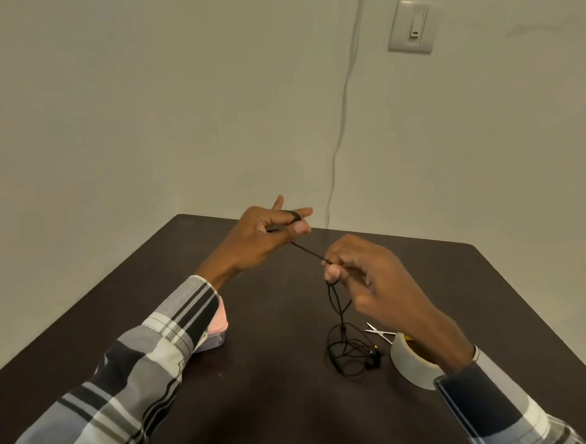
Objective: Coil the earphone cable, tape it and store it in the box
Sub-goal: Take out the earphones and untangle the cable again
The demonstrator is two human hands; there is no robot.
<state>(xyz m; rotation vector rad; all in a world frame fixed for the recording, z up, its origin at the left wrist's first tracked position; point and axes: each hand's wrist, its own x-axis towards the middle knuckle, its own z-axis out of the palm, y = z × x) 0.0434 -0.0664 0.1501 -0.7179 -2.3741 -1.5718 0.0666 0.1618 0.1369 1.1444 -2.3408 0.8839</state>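
Head view, hands: I see left hand (pixel 263 235) and right hand (pixel 363 276) pinching the earphone cable (pixel 344 349).
Clutter: tape roll (pixel 408 362), scissors (pixel 379 331) beside the right wrist.
Box (pixel 216 333): under my left sleeve (pixel 174 328).
Room: bare bench (pixel 261 395) between my arms.

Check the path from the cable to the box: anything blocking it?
The box sits closed under its pink lid, partly hidden beneath the left sleeve. That forearm and the lid stand between the earphone cable and the inside; the table between them shows nothing else.
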